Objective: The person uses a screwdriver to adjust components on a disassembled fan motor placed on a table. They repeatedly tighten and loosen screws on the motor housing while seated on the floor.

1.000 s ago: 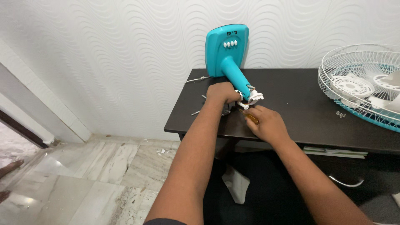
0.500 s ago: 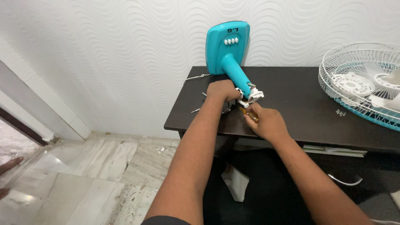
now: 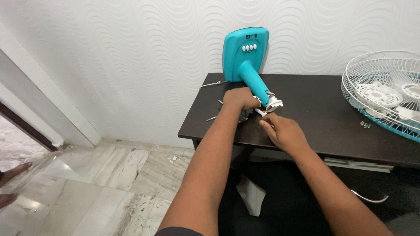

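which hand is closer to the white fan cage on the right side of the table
Right. The right hand lies on the table, well short of the fan cage. The left hand is farther away, gripping the teal fan stand.

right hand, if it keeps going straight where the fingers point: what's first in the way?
Probably the white fitting at the end of the teal fan stand; the right hand points up-left at it, nearly touching. Depth is unclear.

Beside the glossy turquoise plastic fan stand you grip, you see its white plastic end piece, the smooth, matt dark wood-look table, and a white-coated wire metal grille.
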